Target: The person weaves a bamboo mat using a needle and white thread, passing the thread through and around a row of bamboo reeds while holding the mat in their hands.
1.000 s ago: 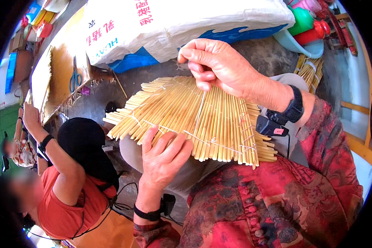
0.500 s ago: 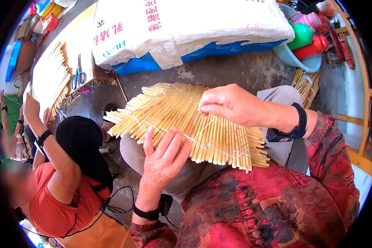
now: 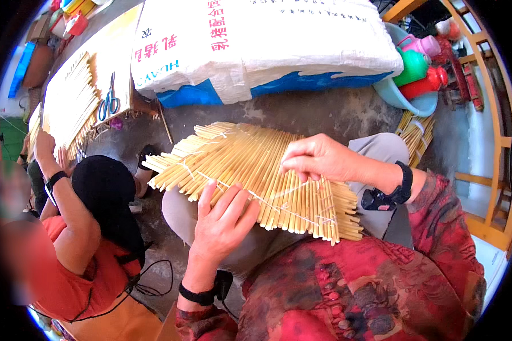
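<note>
A fan-shaped mat of pale straw stalks (image 3: 242, 156), stitched across with white thread, lies over my knees. My left hand (image 3: 224, 221) holds its near edge, the fingers resting on top close to a stitched line; the thumb is hidden. Above the mat's right half, my right hand (image 3: 318, 159) is closed in a pinch. A white thread (image 3: 290, 189) runs from the stalks toward its fingertips, where the exact grip is hard to see. Several rows of stitching cross the stalks at the mat's right end.
A large white sack-covered block (image 3: 256, 42) stands ahead. Scissors (image 3: 109, 99) lie beside another stalk mat (image 3: 71, 108) on the left-hand table, where a co-worker in red (image 3: 85, 244) sits. A blue basin (image 3: 418, 102) and a stalk bundle (image 3: 415, 133) are at right.
My right hand has shifted slightly right and down, staying pinched, with the thread now stretched beneath it. My left hand keeps its place on the mat's edge. The whole view has shifted slightly.
</note>
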The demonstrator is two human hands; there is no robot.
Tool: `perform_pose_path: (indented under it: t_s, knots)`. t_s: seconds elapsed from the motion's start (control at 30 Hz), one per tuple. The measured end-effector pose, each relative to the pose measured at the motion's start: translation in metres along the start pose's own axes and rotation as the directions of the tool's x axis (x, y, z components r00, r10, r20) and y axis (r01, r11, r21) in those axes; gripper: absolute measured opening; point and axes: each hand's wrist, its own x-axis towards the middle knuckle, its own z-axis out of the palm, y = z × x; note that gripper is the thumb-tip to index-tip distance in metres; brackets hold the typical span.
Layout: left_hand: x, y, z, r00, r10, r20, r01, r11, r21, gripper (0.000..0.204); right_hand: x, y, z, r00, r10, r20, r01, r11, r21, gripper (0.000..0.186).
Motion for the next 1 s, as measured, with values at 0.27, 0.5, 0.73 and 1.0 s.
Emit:
perform_pose_path:
  t_s: [0.27, 0.5, 0.73, 1.0]
  knots:
    - [-0.003, -0.001, 0.006, 0.999, -0.014, -0.052, 0.015, 1.000, 0.012, 0.019, -0.014, 0.000, -0.009, 0.961, 0.081, -0.265, 0.075, 0.846, 0.529, 0.025]
    - [-0.001, 0.002, 0.006, 0.996, -0.014, -0.091, 0.015, 1.000, 0.004, 0.025, -0.064, -0.042, -0.001, 0.687, -0.699, 0.196, 0.411, 0.151, -0.899, 0.023]
    - [0.001, 0.000, 0.007, 0.995, -0.006, -0.097, 0.006, 1.000, 0.005, 0.033, -0.116, -0.065, 0.033, 0.502, -0.766, 0.401, 0.487, -0.132, -0.864, 0.012]
    - [0.000, -0.001, 0.010, 0.990, 0.018, -0.143, -0.015, 1.000, 0.020, 0.036, -0.167, -0.072, 0.070, 0.325, -0.910, 0.255, 0.649, 0.019, -0.761, 0.015]
